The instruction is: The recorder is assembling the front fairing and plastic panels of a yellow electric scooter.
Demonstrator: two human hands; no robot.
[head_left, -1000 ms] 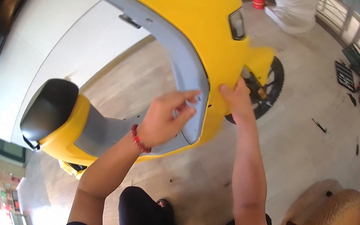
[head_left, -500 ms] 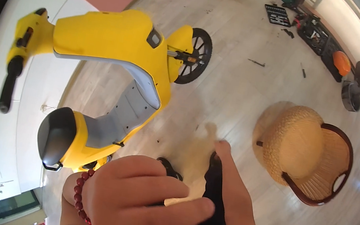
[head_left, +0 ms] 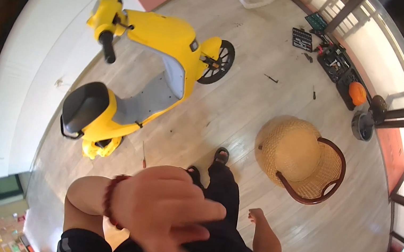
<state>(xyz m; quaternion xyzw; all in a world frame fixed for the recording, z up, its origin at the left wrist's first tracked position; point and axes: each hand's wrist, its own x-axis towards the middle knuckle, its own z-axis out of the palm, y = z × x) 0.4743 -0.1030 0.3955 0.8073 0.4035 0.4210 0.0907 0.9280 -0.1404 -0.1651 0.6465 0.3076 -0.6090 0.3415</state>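
the left hand (head_left: 164,216) is close to the camera, with its back turned up and the fingers spread loosely; it holds nothing. a red bead bracelet (head_left: 110,199) sits on its wrist. the right hand (head_left: 255,215) hangs low beside the leg, small in the view, and i cannot tell how its fingers stand. the yellow scooter (head_left: 147,68) stands on the wooden floor (head_left: 237,110) ahead and to the left, well apart from both hands. a thin screwdriver (head_left: 143,154) lies on the floor just beside the scooter's rear. a wicker chair (head_left: 300,159) stands to the right. tool cases (head_left: 332,60) lie far off near the window.
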